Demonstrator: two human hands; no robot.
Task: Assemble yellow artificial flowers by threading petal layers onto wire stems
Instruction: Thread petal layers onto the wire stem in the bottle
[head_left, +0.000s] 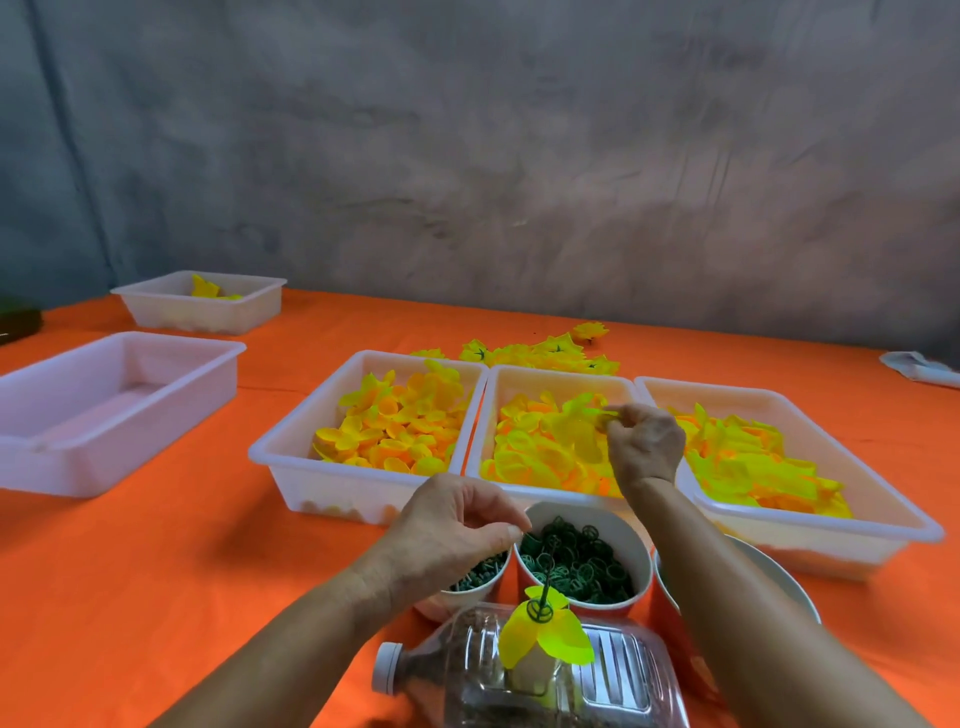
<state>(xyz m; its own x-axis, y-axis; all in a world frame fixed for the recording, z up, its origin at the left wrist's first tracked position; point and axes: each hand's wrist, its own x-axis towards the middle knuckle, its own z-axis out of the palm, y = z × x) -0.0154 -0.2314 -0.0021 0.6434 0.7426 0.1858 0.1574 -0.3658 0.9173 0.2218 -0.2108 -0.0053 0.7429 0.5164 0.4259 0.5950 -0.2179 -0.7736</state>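
Five white plastic trays sit on my orange table; three hold yellow fabric petals. My right hand pinches one petal over the middle tray. My left hand, fingertips together, hovers above two cups of green plastic parts. Nearest me, one green wire stem stands upright through a petal layer.

Left of the left hand the orange cloth lies bare; trays crowd ahead, cups and a bottle block between both hands
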